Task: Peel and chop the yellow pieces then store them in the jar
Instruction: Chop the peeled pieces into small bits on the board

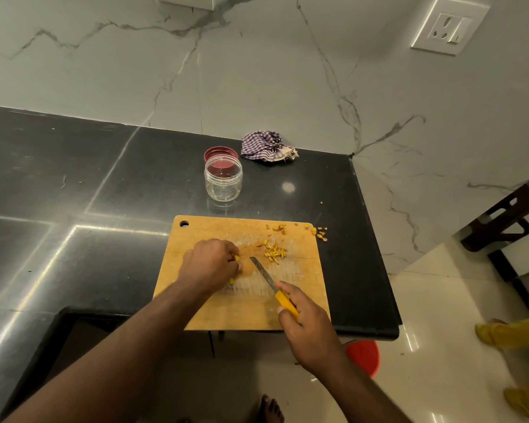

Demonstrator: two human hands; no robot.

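Observation:
A wooden cutting board (300, 303) lies at the counter's near edge. My left hand (209, 265) rests on its left part, fingers closed on a yellow piece (236, 258); another yellow bit (231, 281) shows under the palm. My right hand (307, 326) grips the yellow handle of a knife (264, 274), whose blade points up-left toward the left hand's fingers. Chopped yellow strips (274, 251) lie right of the blade tip. Peel scraps (277, 228) sit at the board's far edge. An open clear jar (223, 181) stands behind the board, with its maroon lid (220, 153) behind it.
A checked cloth (264, 145) lies bunched near the marble wall. More scraps (319, 233) lie on the black counter (104, 178) off the board's far right corner. The counter ends at right; a red bucket (364, 355) stands on the floor below. Someone in yellow clothing (513, 331) stands at right.

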